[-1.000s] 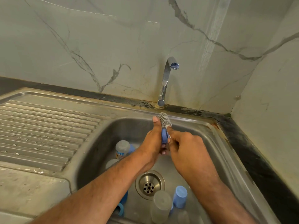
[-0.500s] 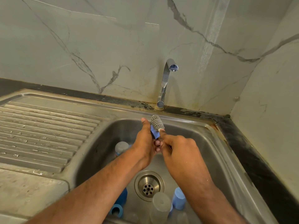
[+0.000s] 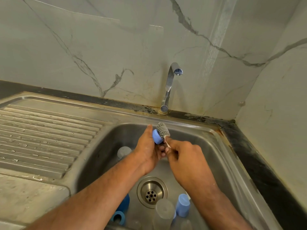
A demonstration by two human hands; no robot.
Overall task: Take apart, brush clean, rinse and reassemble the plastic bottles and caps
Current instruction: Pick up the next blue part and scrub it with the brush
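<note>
Over the steel sink [image 3: 207, 146], my left hand [image 3: 147, 150] grips a small light-blue cap [image 3: 157, 137]. My right hand [image 3: 184, 156] pinches the thin white handle of a grey bristle brush [image 3: 162, 129], whose head lies against the cap's right side. Down in the basin lie a clear bottle [image 3: 163, 213], a pale blue cap [image 3: 182, 205], a dark blue cap [image 3: 123, 204], a blue ring-shaped cap [image 3: 118, 217] and a frosted bottle [image 3: 123, 151] partly hidden behind my left arm.
A chrome tap [image 3: 169, 85] stands behind the basin with no water running. The ribbed draining board [image 3: 43, 135] stretches to the left. The round drain [image 3: 152, 191] sits mid-basin. Marble walls close in at the back and right.
The brush head has slid from above the cap to its right side, and more of the blue cap now shows in my left hand. Both hands stay over the basin.
</note>
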